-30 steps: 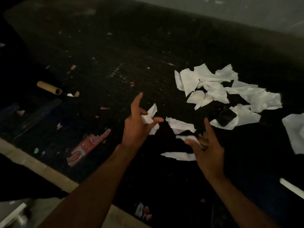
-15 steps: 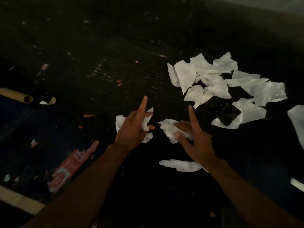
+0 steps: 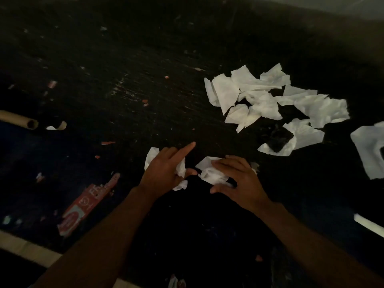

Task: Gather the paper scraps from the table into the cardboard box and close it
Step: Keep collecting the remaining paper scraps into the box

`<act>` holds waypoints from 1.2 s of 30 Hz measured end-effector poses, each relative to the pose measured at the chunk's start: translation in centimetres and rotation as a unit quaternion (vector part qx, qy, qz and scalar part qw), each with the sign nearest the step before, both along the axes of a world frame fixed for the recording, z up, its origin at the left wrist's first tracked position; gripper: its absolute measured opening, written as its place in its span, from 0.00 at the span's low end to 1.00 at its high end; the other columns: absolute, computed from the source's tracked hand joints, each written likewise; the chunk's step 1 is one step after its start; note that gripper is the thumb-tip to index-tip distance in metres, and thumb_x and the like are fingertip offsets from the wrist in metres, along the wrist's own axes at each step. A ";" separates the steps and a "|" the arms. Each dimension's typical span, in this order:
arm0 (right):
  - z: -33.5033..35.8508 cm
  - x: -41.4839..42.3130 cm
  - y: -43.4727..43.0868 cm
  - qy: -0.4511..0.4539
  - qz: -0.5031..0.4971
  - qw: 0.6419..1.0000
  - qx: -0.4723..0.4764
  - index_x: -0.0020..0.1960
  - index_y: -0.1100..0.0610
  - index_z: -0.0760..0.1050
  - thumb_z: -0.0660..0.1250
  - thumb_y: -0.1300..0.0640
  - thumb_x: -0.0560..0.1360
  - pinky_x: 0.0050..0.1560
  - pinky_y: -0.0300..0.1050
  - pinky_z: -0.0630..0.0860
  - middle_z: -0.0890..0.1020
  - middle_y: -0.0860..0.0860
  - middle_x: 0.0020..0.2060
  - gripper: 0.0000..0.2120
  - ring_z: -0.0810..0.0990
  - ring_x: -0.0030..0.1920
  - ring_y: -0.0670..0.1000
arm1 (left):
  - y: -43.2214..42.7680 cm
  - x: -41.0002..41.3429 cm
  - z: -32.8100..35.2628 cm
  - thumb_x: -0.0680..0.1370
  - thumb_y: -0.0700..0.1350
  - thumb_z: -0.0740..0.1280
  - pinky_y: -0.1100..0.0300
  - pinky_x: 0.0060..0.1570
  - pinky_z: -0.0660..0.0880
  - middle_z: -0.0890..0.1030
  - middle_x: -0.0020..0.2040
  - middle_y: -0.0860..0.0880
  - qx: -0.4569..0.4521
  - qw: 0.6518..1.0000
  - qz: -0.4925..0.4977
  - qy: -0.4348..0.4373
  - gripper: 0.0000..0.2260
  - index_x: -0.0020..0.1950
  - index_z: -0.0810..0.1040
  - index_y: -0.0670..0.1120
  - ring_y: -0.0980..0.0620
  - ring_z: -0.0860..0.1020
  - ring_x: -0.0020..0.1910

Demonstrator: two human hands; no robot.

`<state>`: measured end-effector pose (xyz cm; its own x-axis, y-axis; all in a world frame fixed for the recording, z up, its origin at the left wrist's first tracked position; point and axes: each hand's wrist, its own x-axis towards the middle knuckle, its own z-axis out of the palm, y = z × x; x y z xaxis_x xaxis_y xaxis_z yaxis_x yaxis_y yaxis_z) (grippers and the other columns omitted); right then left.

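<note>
At my far left a tube (image 3: pixel 18 120) lies cut by the frame, and a red wrapper (image 3: pixel 87 204) sits near the table's (image 3: pixel 27 245) pale front edge. Beyond them I see open dark surface with only crumbs. My left hand (image 3: pixel 164 173) grips a wad (image 3: pixel 181 169), forefinger straight out. Just beside it, my right hand (image 3: pixel 241 183) curls its fingers (image 3: pixel 228 163) over a scrap (image 3: pixel 209 173), thumb pinching below. Farther right the pile (image 3: pixel 259 96) spreads, well short of the far edge. A sheet (image 3: pixel 367 150) runs off the right side.
</note>
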<state>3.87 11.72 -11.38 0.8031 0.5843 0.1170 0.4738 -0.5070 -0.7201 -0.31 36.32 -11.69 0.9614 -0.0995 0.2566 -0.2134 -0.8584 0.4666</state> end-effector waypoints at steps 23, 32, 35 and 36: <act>13.1 -3.3 -9.9 -0.059 -0.029 0.969 0.237 0.46 0.58 0.84 0.73 0.51 0.68 0.48 0.41 0.78 0.83 0.49 0.42 0.11 0.82 0.45 0.46 | -15.1 -12.1 16.1 0.69 0.49 0.75 0.61 0.38 0.75 0.78 0.35 0.48 -0.231 0.942 0.168 -0.175 0.19 0.59 0.81 0.48 0.52 0.78 0.33; 21.9 -7.3 -20.9 -0.162 -0.085 0.953 0.242 0.48 0.53 0.84 0.74 0.53 0.68 0.51 0.41 0.77 0.84 0.48 0.43 0.10 0.82 0.46 0.44 | -23.3 -14.4 22.8 0.68 0.47 0.76 0.65 0.39 0.75 0.75 0.33 0.55 -0.208 0.948 0.091 -0.223 0.20 0.59 0.81 0.48 0.57 0.76 0.32; 23.0 -10.2 -26.3 -0.175 -0.133 0.951 0.216 0.47 0.51 0.83 0.73 0.51 0.69 0.49 0.37 0.76 0.82 0.41 0.42 0.08 0.81 0.45 0.42 | -27.5 -14.9 24.0 0.68 0.47 0.76 0.73 0.42 0.71 0.77 0.37 0.58 -0.198 0.951 0.040 -0.233 0.21 0.59 0.80 0.47 0.62 0.77 0.36; 23.4 -11.1 -28.3 -0.177 -0.150 0.952 0.198 0.47 0.51 0.83 0.72 0.48 0.69 0.47 0.35 0.75 0.81 0.40 0.41 0.10 0.80 0.44 0.41 | -29.1 -15.0 24.2 0.68 0.48 0.75 0.73 0.44 0.71 0.79 0.39 0.58 -0.207 0.950 0.026 -0.233 0.21 0.59 0.80 0.46 0.63 0.78 0.38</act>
<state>-7.24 -16.56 11.97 0.7960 0.1875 0.5755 0.5991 -0.3798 -0.7049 -15.32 7.19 12.51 0.7352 0.1478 0.6616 -0.4412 -0.6367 0.6325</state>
